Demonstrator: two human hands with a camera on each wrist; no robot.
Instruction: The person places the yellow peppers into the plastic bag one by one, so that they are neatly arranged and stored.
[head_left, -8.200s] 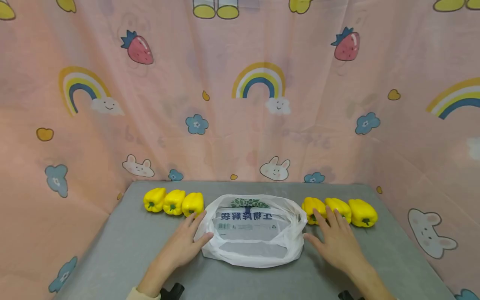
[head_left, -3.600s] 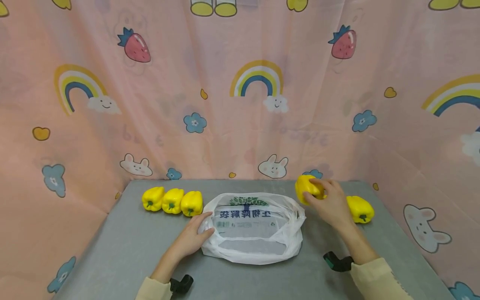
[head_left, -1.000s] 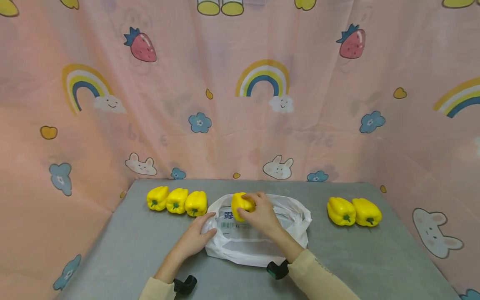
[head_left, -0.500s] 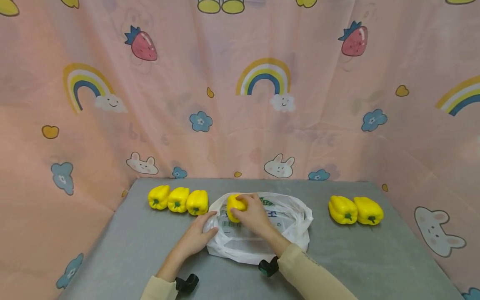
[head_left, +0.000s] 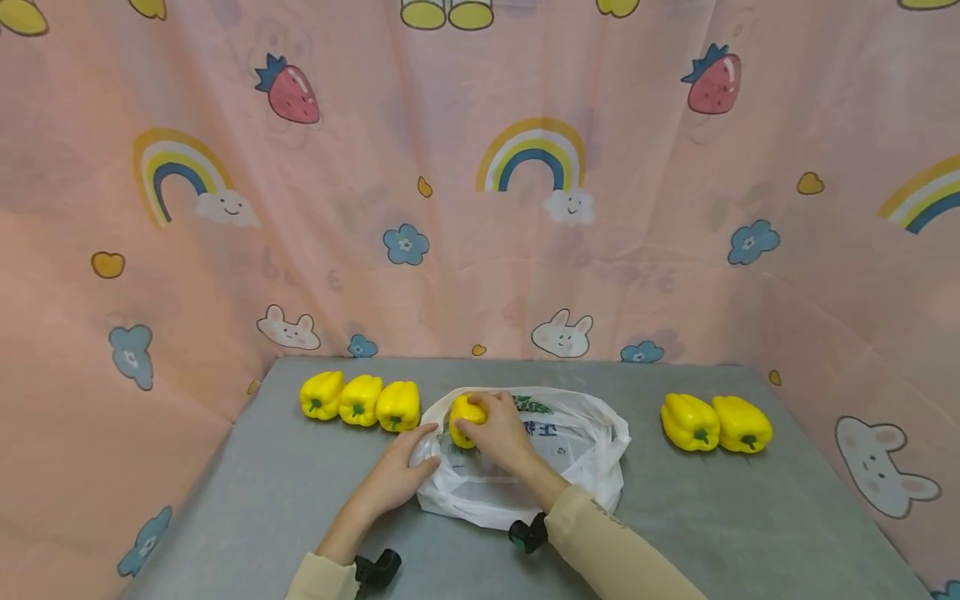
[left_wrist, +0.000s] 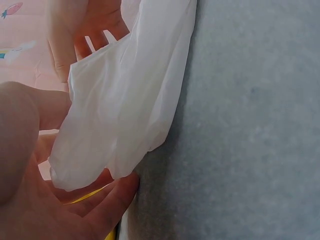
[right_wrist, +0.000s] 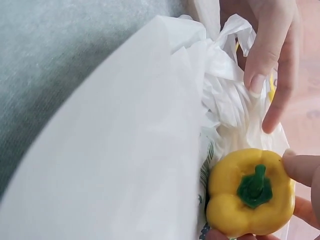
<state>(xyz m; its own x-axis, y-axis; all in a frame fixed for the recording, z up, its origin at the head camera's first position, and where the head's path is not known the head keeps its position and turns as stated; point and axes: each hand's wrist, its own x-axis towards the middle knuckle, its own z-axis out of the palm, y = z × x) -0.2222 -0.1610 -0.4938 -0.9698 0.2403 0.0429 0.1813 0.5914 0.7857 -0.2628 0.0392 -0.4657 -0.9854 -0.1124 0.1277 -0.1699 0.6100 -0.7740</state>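
Observation:
A white plastic bag [head_left: 602,454] with dark lettering and a green tree print lies with its mouth spread wide on the grey table. My left hand [head_left: 392,468] holds its left end; in the left wrist view the white film [left_wrist: 122,107] lies between thumb and fingers. Over the left part of the opening, my right hand [head_left: 501,432] grips a yellow bell pepper [head_left: 462,419], thumb on the near side. The right wrist view shows this pepper's green stem [right_wrist: 256,187] facing the camera, just below the left hand's fingers.
Three yellow bell peppers [head_left: 359,401] stand in a row left of the bag, the nearest close to my left fingertips. Two more peppers [head_left: 690,422] sit side by side at the right. A pink patterned curtain [head_left: 442,275] surrounds the grey table [head_left: 720,517].
From the right-hand row, my right hand took the pepper nearest the bag and carried it left over the opening. Lately it shifts a little farther left. My left hand stays at the rim.

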